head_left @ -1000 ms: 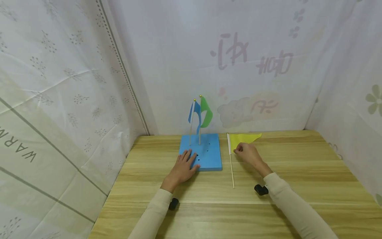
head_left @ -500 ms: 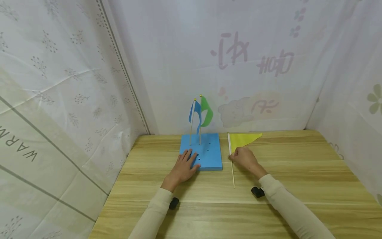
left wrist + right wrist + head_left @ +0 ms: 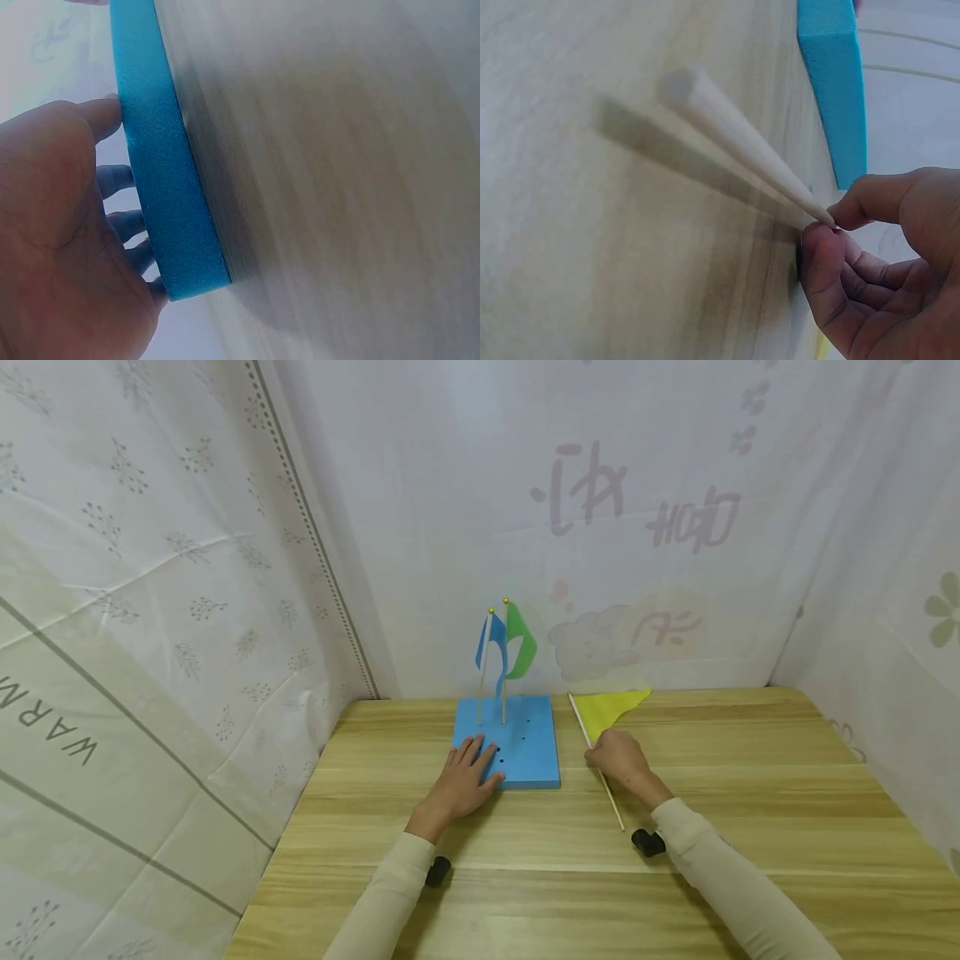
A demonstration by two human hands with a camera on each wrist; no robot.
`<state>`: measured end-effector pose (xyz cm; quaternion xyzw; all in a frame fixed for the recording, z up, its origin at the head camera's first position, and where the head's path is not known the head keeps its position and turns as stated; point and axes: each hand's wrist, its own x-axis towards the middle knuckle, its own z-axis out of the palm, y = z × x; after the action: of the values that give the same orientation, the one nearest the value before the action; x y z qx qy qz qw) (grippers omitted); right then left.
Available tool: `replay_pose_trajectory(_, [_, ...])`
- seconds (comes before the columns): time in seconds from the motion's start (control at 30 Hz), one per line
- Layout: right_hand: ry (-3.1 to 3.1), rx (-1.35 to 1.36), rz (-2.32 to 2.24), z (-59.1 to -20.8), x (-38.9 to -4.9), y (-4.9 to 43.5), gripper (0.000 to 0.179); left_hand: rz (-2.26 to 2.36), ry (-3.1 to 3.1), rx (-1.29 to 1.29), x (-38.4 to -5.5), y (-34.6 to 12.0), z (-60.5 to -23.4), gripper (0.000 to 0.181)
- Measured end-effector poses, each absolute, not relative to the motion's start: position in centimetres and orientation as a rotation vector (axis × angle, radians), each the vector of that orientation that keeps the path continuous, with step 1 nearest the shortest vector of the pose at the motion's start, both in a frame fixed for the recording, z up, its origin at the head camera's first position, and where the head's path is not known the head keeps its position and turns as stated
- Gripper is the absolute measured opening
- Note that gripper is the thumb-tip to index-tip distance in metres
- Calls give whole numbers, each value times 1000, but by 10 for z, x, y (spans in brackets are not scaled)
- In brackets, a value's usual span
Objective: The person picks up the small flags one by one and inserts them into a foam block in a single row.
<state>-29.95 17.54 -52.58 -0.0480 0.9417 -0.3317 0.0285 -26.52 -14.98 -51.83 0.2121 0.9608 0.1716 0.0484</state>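
My left hand (image 3: pixel 459 783) lies with straight, spread fingers on the near left part of a blue foam board (image 3: pixel 536 760). In the left wrist view the fingers (image 3: pixel 120 223) reach over the top of the board's thick edge (image 3: pixel 169 195). A blue flag (image 3: pixel 495 631) and a green flag (image 3: pixel 521 643) stand upright in the board, on thin sticks. To the right, my right hand (image 3: pixel 621 758) pinches the stick of a yellow triangular flag (image 3: pixel 603 710) between thumb and index finger. In the right wrist view the wooden stick (image 3: pixel 742 142) slants clear of the table, casting a shadow.
Several small holes (image 3: pixel 523 738) dot the board's top. The wooden table (image 3: pixel 720 827) ends at a pale printed curtain (image 3: pixel 450 527) behind and at both sides. A black device (image 3: pixel 648 843) sits under the right wrist, another black device (image 3: pixel 438 871) under the left.
My right hand has moved from the yellow cloth to the stick and taken hold of it. The stick's near end has swung right. The left hand stays on the board.
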Motion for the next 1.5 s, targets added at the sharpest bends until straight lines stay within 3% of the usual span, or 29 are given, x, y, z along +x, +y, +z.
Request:
replay_pose_trajectory(0.83, [2806,-141,-1226,-503,-299,173,34,553,2924,680,-265,-151,-519,67])
replay_pose_trajectory(1.17, [2737,-170,-1440,-489,-306,163,17,524,2934,672,-266,-149,-516,64])
replay_pose_trajectory(1.5, [2722,-153,-1651,-466,-312,153,16,531,2926,678,-264,-150,-516,65])
